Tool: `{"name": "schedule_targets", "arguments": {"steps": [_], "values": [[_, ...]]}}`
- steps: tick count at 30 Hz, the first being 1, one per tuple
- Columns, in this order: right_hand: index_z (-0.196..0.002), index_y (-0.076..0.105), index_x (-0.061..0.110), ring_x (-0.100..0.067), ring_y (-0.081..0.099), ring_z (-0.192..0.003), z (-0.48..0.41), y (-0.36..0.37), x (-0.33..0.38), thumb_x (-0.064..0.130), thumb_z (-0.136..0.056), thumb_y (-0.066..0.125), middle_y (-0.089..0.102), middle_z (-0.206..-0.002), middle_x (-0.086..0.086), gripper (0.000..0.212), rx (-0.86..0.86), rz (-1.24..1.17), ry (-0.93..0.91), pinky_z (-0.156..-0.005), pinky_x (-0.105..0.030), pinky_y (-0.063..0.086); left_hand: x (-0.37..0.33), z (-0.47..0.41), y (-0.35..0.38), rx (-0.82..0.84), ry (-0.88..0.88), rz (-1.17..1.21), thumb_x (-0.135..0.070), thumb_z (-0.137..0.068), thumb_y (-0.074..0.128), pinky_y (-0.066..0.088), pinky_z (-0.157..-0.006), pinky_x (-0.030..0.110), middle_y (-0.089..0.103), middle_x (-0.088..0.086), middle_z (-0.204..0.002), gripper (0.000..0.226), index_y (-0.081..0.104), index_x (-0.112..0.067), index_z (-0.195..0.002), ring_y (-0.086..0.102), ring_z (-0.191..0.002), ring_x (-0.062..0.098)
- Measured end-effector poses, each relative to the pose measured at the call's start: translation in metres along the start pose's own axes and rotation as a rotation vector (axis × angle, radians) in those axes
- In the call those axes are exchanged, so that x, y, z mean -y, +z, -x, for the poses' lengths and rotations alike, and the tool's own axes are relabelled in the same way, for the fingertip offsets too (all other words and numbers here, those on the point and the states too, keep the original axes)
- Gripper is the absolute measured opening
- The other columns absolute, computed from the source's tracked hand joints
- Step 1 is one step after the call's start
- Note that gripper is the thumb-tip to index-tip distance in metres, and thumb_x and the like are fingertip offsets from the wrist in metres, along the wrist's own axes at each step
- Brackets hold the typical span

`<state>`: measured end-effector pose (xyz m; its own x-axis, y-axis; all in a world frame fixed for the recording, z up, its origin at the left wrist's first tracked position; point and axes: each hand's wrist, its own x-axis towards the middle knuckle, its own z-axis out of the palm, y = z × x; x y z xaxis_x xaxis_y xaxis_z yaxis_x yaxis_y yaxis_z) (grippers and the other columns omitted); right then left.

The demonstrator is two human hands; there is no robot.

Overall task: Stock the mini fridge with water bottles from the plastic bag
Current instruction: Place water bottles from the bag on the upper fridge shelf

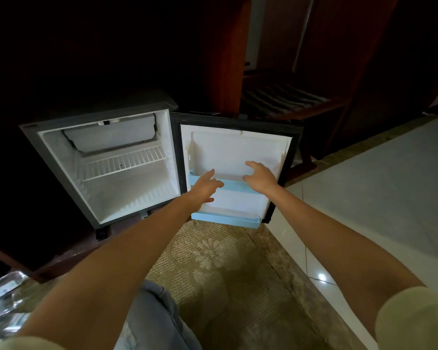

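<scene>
Plastic bag point(1, 295), seemingly bottom-left, untouched; fridge point(127, 198) open and bare; left hand point(204, 188) and right hand point(260, 177) spread, holding nothing.

We see smooth white plastic lining the mini fridge point(137, 195), a coated wire shelf point(122, 164) and matt pale-blue plastic door rails point(238, 185). Lower left, the plastic bag point(3, 291) looks glossy, crinkled; at right, shiny floor tiles point(339, 223) meet a rough woven mat point(225, 274).
</scene>
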<state>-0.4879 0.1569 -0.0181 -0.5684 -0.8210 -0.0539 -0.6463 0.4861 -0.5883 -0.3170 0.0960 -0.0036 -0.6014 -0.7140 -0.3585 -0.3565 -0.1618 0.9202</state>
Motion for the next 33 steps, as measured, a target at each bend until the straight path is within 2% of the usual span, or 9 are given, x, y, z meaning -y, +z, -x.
{"name": "schedule_targets", "arguments": {"steps": [6,11,13,16,20,23,25,29,33], "values": [[-0.146,0.036,0.016,-0.026,0.043,-0.131,0.010,0.012,0.013,0.021,-0.094,0.055,0.040,-0.148,-0.008,0.056,0.021,-0.048,-0.009,-0.100,-0.031,0.038,0.004,0.011,-0.014,-0.002,0.008,-0.002,-0.016,-0.096,0.053,0.043,-0.096,0.034,0.039,0.009,-0.147,0.061,0.024,-0.023,-0.149,0.046,-0.128,0.026],[-0.138,0.047,0.015,-0.025,0.053,-0.120,0.022,0.025,0.034,0.020,-0.094,0.056,0.053,-0.135,-0.009,0.045,0.034,-0.138,-0.039,-0.091,-0.030,0.041,0.016,0.026,-0.047,0.003,-0.035,0.031,-0.014,-0.096,0.053,0.046,-0.096,0.039,0.053,0.011,-0.135,0.043,0.045,-0.017,-0.138,0.056,-0.117,0.030],[-0.133,0.052,0.013,-0.025,0.056,-0.116,0.028,0.033,0.048,0.018,-0.093,0.056,0.058,-0.130,-0.009,0.040,0.053,-0.179,-0.058,-0.091,-0.031,0.043,0.025,0.038,-0.068,0.001,-0.037,0.047,-0.014,-0.096,0.053,0.050,-0.091,0.038,0.059,0.010,-0.126,0.036,0.052,-0.013,-0.132,0.061,-0.109,0.028],[-0.127,0.059,0.012,-0.026,0.058,-0.112,0.040,0.050,0.074,0.016,-0.093,0.055,0.062,-0.122,-0.009,0.034,0.093,-0.265,-0.080,-0.095,-0.035,0.045,0.042,0.060,-0.108,-0.044,-0.038,0.095,-0.011,-0.096,0.053,0.053,-0.069,0.028,0.063,0.008,-0.114,0.034,0.054,-0.008,-0.130,0.064,-0.087,0.021],[-0.119,0.065,0.012,-0.021,0.060,-0.103,0.061,0.084,0.120,0.015,-0.092,0.057,0.066,-0.109,-0.009,0.028,0.200,-0.354,-0.129,-0.092,-0.031,0.046,0.072,0.097,-0.169,-0.176,-0.057,0.119,-0.008,-0.095,0.053,0.057,-0.065,0.025,0.064,0.012,-0.106,0.034,0.053,-0.001,-0.129,0.070,-0.069,0.013],[-0.112,0.067,0.010,-0.020,0.062,-0.096,0.081,0.117,0.159,0.013,-0.092,0.058,0.068,-0.106,-0.011,0.022,0.313,-0.450,-0.158,-0.092,-0.032,0.049,0.095,0.130,-0.217,-0.231,-0.117,0.048,-0.017,-0.098,0.051,0.049,-0.096,0.039,0.062,0.010,-0.123,0.031,0.054,-0.011,-0.128,0.065,-0.102,0.023],[-0.111,0.066,0.011,-0.016,0.062,-0.091,0.096,0.142,0.187,0.015,-0.095,0.055,0.069,-0.110,-0.009,0.020,0.402,-0.492,-0.170,-0.083,-0.026,0.047,0.110,0.154,-0.251,-0.276,-0.148,0.047,-0.017,-0.099,0.047,0.044,-0.102,0.043,0.059,0.012,-0.129,0.033,0.052,-0.011,-0.131,0.060,-0.112,0.030],[-0.115,0.064,0.007,-0.012,0.061,-0.084,0.128,0.195,0.245,0.017,-0.097,0.051,0.067,-0.099,-0.004,0.025,0.540,-0.510,-0.193,-0.079,-0.027,0.048,0.147,0.215,-0.319,-0.403,-0.190,0.112,-0.012,-0.100,0.043,0.047,-0.088,0.037,0.057,0.016,-0.131,0.035,0.050,-0.007,-0.133,0.057,-0.104,0.029],[-0.114,0.065,0.010,-0.006,0.060,-0.077,0.160,0.247,0.296,0.018,-0.098,0.050,0.066,-0.098,0.000,0.023,0.677,-0.464,-0.253,-0.069,-0.019,0.043,0.198,0.286,-0.368,-0.517,-0.214,0.190,-0.005,-0.098,0.044,0.047,-0.076,0.028,0.061,0.014,-0.116,0.034,0.053,-0.003,-0.130,0.062,-0.087,0.022]]}}
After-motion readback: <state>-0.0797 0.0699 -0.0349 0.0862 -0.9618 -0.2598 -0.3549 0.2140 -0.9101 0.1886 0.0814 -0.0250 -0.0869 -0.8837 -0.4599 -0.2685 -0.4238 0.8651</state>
